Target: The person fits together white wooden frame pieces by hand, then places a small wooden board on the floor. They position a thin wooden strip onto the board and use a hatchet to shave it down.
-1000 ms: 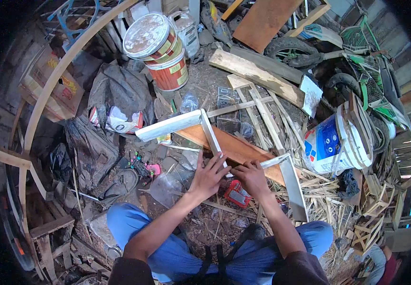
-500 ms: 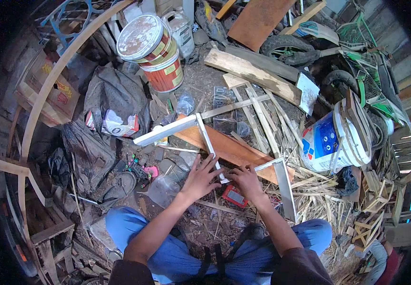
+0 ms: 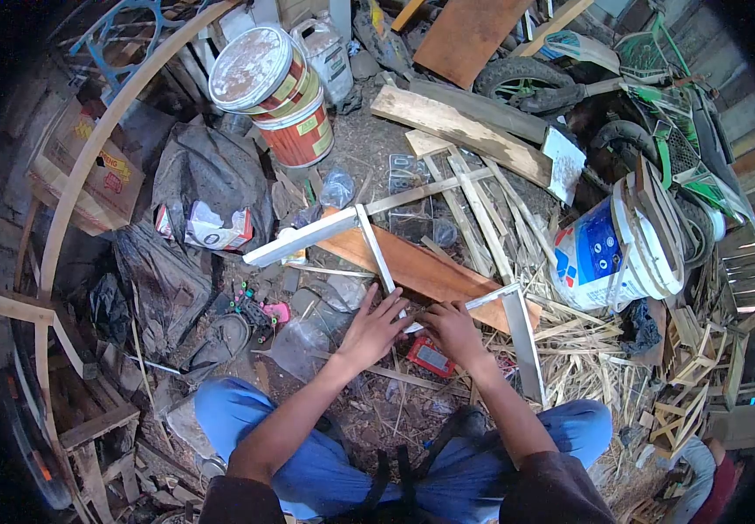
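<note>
Two L-shaped frame pieces of pale wooden strips meet in front of me. My left hand [image 3: 373,330] is closed around the lower end of the left wooden strip [image 3: 376,251], whose top joins a wider pale board. My right hand [image 3: 453,335] pinches the near end of the right wooden strip [image 3: 491,298], joined at its far end to another board [image 3: 525,348]. The two held ends come together between my fingertips, which partly hide the joint. Beneath them on the ground lies a red box-like object [image 3: 431,356]. A brown plank [image 3: 421,266] lies just beyond.
Stacked paint buckets [image 3: 295,131] stand at the back left, and a white-and-blue bucket [image 3: 600,253] holding wood pieces is at the right. Wood offcuts [image 3: 473,210] and shavings cover the ground. A cardboard box [image 3: 89,175] and dark plastic bag [image 3: 212,175] sit left.
My fingers have shifted slightly and cover more of the strip ends where they meet. More of the right strip shows beside my right hand. The view has moved a little.
</note>
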The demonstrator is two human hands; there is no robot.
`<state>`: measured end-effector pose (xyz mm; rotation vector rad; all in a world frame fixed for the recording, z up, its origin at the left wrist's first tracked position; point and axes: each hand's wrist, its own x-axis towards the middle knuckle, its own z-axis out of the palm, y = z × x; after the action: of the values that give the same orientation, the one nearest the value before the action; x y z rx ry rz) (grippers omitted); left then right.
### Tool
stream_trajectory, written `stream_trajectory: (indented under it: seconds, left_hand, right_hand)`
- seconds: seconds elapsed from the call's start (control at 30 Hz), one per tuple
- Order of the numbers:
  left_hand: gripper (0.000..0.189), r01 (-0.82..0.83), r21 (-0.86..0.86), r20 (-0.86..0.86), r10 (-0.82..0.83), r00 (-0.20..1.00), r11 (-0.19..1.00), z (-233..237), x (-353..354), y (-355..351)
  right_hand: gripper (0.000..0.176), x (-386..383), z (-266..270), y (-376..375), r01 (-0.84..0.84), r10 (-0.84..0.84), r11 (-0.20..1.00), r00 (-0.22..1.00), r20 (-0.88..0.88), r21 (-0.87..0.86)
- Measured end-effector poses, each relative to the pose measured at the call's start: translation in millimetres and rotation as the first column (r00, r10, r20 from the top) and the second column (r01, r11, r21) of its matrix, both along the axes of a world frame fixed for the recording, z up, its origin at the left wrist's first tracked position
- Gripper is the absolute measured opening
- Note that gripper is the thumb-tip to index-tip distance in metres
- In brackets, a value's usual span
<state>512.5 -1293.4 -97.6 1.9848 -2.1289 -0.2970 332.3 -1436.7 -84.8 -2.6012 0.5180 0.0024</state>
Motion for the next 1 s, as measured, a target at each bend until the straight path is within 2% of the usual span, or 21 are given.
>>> stream_trajectory:
  seconds: [0.07,0.4,0.5,0.57,0.6,0.67,0.7,0.8,0.9,0.97,1.0]
  left_hand:
    - [0.045,0.043,-0.029,0.070,-0.041,0.997,0.999,4.1,1.4,-0.6]
    - [0.041,0.038,-0.046,0.099,-0.033,0.995,0.998,3.6,8.5,-8.6]
    - [0.039,0.042,-0.059,0.021,-0.041,0.999,0.997,-3.5,14.5,-11.5]
    - [0.038,0.032,0.014,-0.119,-0.030,0.992,0.999,-3.2,20.2,-13.9]
    - [0.038,0.034,0.015,-0.122,-0.032,0.992,0.999,-1.8,23.6,-14.9]
    - [0.036,0.022,-0.054,-0.283,-0.036,0.958,0.998,0.8,29.9,-16.1]
    - [0.033,0.023,-0.028,-0.321,-0.031,0.947,0.999,-1.7,32.4,-16.8]
    - [0.035,0.014,-0.020,-0.282,-0.019,0.959,1.000,-5.0,33.1,-18.5]
    - [0.033,-0.007,-0.030,-0.306,-0.003,0.952,1.000,0.1,29.6,-18.5]
    - [0.031,-0.013,-0.032,-0.314,0.003,0.949,0.999,-2.1,28.9,-18.7]
    - [0.030,-0.020,-0.033,-0.322,0.008,0.947,0.999,-1.3,28.4,-18.7]
  right_hand:
    - [0.031,-1.9,-9.1,2.4,-0.030,0.031,0.999,0.999,0.037,-0.030]
    - [0.034,-3.0,0.3,2.8,-0.039,0.043,0.987,0.999,0.020,-0.154]
    - [0.037,-3.1,-2.2,4.4,-0.071,0.072,0.989,0.997,0.002,-0.132]
    - [0.053,-2.4,-7.1,7.3,-0.084,0.076,0.982,0.996,-0.052,-0.172]
    - [0.053,-1.1,-6.1,8.0,-0.082,0.074,0.982,0.996,-0.054,-0.171]
    - [0.057,0.0,-3.2,8.0,-0.100,0.083,0.982,0.990,-0.114,-0.157]
    - [0.057,-1.4,-6.2,7.6,-0.100,0.082,0.983,0.990,-0.117,-0.156]
    - [0.057,-2.8,-14.9,8.4,-0.121,0.107,0.981,0.989,-0.102,-0.149]
    - [0.047,-2.6,-13.1,9.8,-0.124,0.116,0.986,0.990,-0.077,-0.114]
    - [0.039,-0.3,-8.0,8.8,-0.064,0.064,0.998,0.998,0.006,0.022]
    - [0.039,0.1,-9.1,10.4,-0.062,0.062,0.998,0.998,0.006,0.023]
